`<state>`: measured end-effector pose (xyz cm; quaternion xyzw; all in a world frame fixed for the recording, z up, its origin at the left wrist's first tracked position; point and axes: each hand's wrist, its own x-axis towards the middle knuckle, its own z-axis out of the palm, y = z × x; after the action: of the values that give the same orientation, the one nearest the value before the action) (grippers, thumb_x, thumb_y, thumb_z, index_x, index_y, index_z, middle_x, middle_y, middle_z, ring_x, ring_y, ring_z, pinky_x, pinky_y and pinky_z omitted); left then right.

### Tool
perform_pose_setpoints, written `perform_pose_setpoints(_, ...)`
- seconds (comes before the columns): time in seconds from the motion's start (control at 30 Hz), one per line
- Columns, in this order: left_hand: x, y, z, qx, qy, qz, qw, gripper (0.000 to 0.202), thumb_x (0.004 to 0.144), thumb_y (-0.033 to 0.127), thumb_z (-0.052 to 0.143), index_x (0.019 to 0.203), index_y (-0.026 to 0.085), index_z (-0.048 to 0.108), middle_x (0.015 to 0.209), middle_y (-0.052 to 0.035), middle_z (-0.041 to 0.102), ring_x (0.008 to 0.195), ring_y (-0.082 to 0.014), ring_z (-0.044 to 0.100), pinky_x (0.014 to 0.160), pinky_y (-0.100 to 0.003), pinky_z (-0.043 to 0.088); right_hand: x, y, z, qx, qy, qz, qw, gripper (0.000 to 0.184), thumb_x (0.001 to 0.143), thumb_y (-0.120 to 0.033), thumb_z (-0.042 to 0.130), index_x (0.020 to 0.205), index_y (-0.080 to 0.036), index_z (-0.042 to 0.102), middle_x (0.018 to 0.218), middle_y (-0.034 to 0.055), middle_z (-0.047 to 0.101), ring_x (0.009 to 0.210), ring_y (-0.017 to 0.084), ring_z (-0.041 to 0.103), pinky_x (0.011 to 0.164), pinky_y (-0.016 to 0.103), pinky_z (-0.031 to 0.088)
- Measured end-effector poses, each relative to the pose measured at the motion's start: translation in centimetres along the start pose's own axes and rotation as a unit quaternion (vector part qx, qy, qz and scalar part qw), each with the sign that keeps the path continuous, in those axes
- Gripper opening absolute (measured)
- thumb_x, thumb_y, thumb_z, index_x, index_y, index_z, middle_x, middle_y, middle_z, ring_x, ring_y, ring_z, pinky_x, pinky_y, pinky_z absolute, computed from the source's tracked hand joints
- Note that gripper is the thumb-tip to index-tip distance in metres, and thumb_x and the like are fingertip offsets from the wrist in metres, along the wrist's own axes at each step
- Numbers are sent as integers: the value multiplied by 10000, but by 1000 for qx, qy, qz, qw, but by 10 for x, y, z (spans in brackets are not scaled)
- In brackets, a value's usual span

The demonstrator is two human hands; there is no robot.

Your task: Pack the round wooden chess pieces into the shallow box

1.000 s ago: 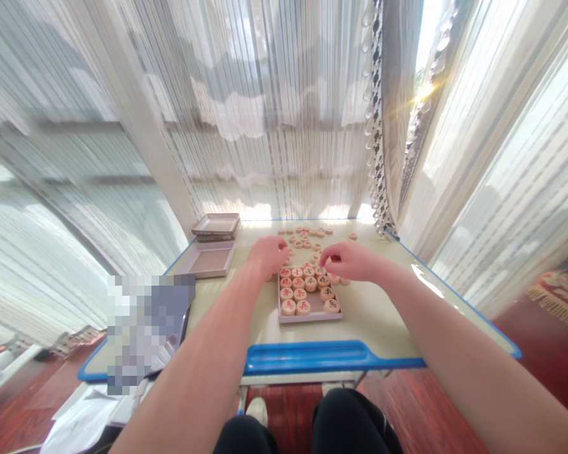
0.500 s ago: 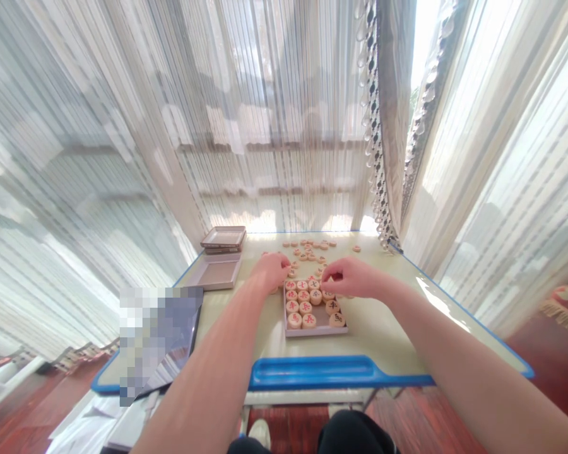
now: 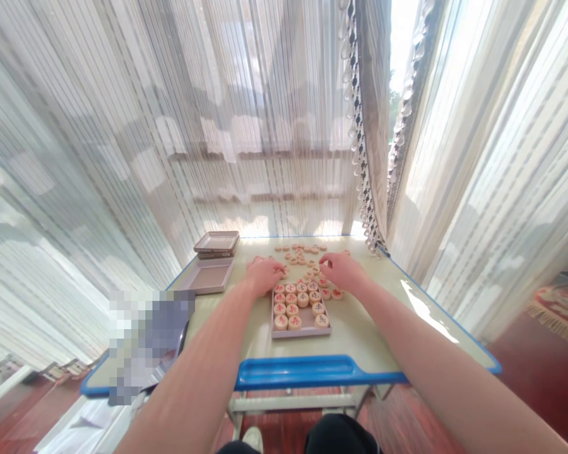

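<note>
A shallow grey tray [image 3: 301, 331] in the middle of a pale table [image 3: 369, 321] holds several round wooden chess pieces [image 3: 296, 302] with red or dark marks. More loose pieces [image 3: 299, 253] lie scattered beyond it. My left hand [image 3: 263, 276] rests at the tray's far left corner, fingers curled over pieces there. My right hand [image 3: 339, 271] hovers past the tray's far right corner, fingers bent in a pinch above the loose pieces. What either hand holds is hidden.
Two flat grey box parts [image 3: 213, 265] sit at the table's far left. A blue groove [image 3: 307, 372] runs along the near edge. A blurred dark object [image 3: 146, 340] lies at the near left corner. Sheer curtains [image 3: 246, 126] hang close behind and beside the table.
My right hand has moved forward, from over the tray's far row out to the loose pieces beyond it. My left hand stays at the tray's far left corner. The camera has shifted slightly.
</note>
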<state>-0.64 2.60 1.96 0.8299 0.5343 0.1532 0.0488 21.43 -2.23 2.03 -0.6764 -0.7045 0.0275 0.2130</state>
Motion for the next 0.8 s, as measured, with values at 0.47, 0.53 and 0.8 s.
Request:
perform_pose_setpoints(0.47,12,-1,3,7,19,29,999,261,787,342,476,896,256,696,959,-55,690,981,-249,560,978,-429,285,-1,-13,4,19,13,-37,999,258,806,-269,449,959,-210,647,950,52,651,830,178,569,664,259,388)
perform_pose_setpoints(0.53,11,1,3,6,21,16,1000,259,781,339,488,921,254,689,957,-51,692,988,-243,559,981,-417,289,-1,-14,6,22,14,-37,999,258,799,-266,448,949,-213,651,949,51,652,832,184,571,662,261,389)
perform_pose_setpoints(0.8,16,2,7,-14,0,64,998,299,814,395,436,947,295,685,1048,-25,676,1052,-233,547,1017,-428,241,2,-9,6,30,40,10,999,269,789,-244,419,927,-196,644,905,57,658,780,169,571,617,259,355)
